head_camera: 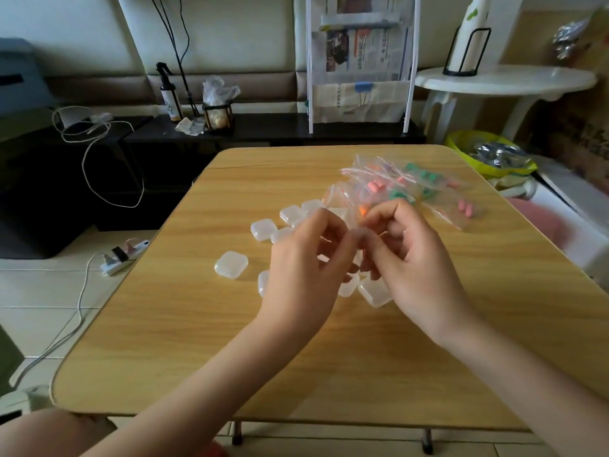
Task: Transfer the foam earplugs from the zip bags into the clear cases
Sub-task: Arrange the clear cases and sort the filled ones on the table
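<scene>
Both hands' fingers (333, 232) pinching zip bag (354, 222) with orange earplug (362, 211), no readable writing

No legible text; newspapers (362, 44) in white rack behind tabletop show print + headlines, too blurred to read; spray bottle (170, 98) label also unreadable

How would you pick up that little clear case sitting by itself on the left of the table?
Probably from above, pinching the lone clear case across its two opposite side walls. It lies flat and closed on the wooden table, with bare wood all round, so fingers should fit down either side. Its corners are rounded and would likely slip; the straighter sides look safer.
</scene>
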Tool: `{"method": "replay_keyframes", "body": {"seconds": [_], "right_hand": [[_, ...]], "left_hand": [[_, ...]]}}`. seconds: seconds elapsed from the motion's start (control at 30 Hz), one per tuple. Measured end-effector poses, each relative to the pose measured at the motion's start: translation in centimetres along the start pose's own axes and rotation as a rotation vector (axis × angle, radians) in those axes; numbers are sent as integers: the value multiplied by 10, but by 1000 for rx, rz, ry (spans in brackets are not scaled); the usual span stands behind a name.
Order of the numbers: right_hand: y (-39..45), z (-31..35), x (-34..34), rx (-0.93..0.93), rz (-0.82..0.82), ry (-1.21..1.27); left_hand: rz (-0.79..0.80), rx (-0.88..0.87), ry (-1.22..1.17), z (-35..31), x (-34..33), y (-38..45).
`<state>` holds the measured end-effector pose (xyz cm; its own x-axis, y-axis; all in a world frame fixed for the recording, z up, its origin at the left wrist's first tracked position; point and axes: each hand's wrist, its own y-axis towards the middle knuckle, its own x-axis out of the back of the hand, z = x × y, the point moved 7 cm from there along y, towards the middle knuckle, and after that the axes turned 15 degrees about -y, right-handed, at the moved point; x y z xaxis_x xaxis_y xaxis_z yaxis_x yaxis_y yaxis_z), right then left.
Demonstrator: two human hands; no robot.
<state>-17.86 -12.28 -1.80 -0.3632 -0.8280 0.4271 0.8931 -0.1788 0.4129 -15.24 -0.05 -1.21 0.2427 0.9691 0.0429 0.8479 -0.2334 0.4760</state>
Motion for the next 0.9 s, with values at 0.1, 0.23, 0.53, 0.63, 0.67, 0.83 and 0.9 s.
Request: {"method": "replay_keyframes", "body": {"seconds": [0.1,0.23,0.53,0.63,0.67,0.83,0.9], "right_hand": [[1,0,2,-3,-30,-6],[2,0,4,-15,-13,39],[0,2,2,43,-30,14],[-3,12,3,162,-67,-137],[-5,15,2,192,-74,-179],[-10,22,0,287,-104,-296],[-13,24,2,326,-162,-403]], "left_hand": [[-21,99,-126,6,-2,-4],[0,226,-229,17,-5,-5],[84,200,-108,18,-10,1],[77,129,9,14,-10,0],[78,111,19,13,-11,-1],[88,-25,175,7,-15,-4],[96,-48,228,4,-17,-5]]}}
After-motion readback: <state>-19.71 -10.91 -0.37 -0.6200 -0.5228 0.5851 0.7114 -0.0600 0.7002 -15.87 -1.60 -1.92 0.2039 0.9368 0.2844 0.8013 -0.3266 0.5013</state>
